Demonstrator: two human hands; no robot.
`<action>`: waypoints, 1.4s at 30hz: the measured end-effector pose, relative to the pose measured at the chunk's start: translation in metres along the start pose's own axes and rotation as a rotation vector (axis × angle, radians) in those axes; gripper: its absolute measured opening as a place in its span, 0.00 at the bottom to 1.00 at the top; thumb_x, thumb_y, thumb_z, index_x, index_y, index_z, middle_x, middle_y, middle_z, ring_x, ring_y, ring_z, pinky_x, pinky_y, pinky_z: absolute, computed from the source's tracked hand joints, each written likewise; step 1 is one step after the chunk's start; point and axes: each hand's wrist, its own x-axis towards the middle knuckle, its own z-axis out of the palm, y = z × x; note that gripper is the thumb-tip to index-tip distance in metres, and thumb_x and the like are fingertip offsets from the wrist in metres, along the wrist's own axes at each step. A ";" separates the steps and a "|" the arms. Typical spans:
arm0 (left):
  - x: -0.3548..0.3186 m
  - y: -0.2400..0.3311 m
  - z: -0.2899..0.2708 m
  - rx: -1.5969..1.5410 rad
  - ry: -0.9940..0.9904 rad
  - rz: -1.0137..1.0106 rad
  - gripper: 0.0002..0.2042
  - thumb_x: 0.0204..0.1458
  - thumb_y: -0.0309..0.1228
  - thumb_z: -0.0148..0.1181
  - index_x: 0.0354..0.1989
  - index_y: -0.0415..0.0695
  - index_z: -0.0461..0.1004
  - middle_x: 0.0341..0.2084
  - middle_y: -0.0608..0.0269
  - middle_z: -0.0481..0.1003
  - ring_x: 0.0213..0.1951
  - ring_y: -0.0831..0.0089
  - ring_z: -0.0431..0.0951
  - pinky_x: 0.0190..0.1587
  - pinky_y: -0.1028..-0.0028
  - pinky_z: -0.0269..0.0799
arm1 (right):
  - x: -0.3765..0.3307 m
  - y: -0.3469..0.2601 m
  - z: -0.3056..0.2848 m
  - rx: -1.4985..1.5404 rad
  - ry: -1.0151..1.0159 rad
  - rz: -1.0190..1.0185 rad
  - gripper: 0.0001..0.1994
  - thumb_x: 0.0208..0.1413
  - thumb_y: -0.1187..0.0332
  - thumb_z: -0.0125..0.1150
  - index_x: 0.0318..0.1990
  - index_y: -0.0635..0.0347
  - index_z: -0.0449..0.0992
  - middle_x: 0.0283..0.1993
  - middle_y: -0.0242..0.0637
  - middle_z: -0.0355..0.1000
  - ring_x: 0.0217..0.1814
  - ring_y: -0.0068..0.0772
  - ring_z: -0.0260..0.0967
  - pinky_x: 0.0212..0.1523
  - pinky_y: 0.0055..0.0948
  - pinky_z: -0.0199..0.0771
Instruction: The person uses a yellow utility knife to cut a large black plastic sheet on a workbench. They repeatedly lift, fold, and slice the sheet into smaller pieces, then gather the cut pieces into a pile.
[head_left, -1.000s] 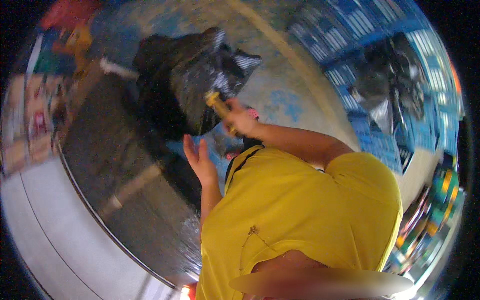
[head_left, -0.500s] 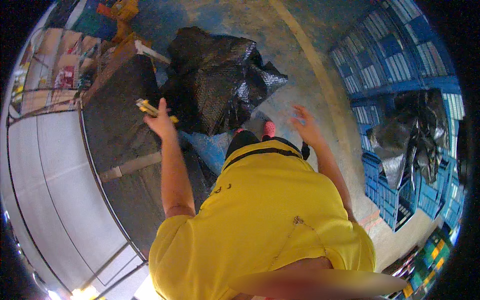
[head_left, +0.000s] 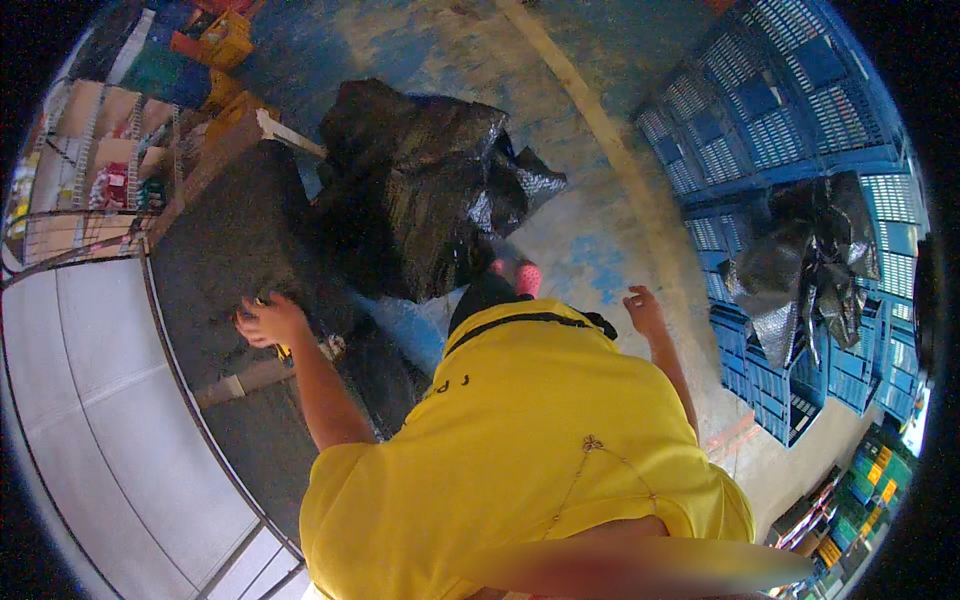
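Yellow tool: a small yellow object (head_left: 283,350) showed just under the left hand, over the dark mesh-covered surface; most of it was hidden, so its kind could not be told.
Left hand: the left hand (head_left: 268,320) was curled, fingers bent round the yellow object, arm stretched out to the person's left.
Right hand: the right hand (head_left: 643,308) hung loose and part open, holding nothing, out over the blue-grey floor (head_left: 600,240).
Dark surface: the dark mesh-covered surface (head_left: 230,240) lay beside a pale panelled wall (head_left: 90,400), with a pale bar (head_left: 250,378) crossing it just below the left hand.
Black bundle: a heap of black plastic sheeting (head_left: 420,190) sat on the floor ahead of the person, touching the dark surface's edge.
Feet: a pink shoe (head_left: 527,279) showed just past the yellow shirt (head_left: 530,450).
Right side: stacked blue crates (head_left: 760,110) stood well apart, with another black plastic sheet (head_left: 800,260) draped over them.
Far left: shelves of boxes (head_left: 90,170) stood behind a wire rack.
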 end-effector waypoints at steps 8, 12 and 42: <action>-0.075 0.125 0.027 -0.785 -0.358 0.527 0.39 0.40 0.47 0.70 0.61 0.45 0.61 0.61 0.43 0.55 0.63 0.44 0.50 0.64 0.48 0.46 | 0.032 -0.092 0.054 0.421 0.057 0.171 0.47 0.44 0.38 0.64 0.65 0.61 0.57 0.66 0.56 0.55 0.68 0.53 0.52 0.66 0.45 0.53; -0.111 0.124 0.061 -0.589 -0.551 0.247 0.52 0.33 0.57 0.71 0.66 0.47 0.51 0.64 0.40 0.49 0.66 0.39 0.43 0.65 0.46 0.44 | 0.115 -0.183 0.080 0.317 0.002 0.105 0.61 0.33 0.33 0.68 0.70 0.56 0.42 0.70 0.57 0.42 0.71 0.57 0.41 0.66 0.48 0.48; -0.255 0.226 0.379 -0.150 -1.347 -0.453 0.29 0.47 0.49 0.61 0.52 0.41 0.65 0.53 0.46 0.65 0.56 0.50 0.63 0.57 0.59 0.60 | 0.501 -0.334 0.272 -0.632 -0.439 -0.105 0.56 0.35 0.37 0.69 0.68 0.56 0.47 0.72 0.51 0.41 0.69 0.58 0.50 0.62 0.63 0.54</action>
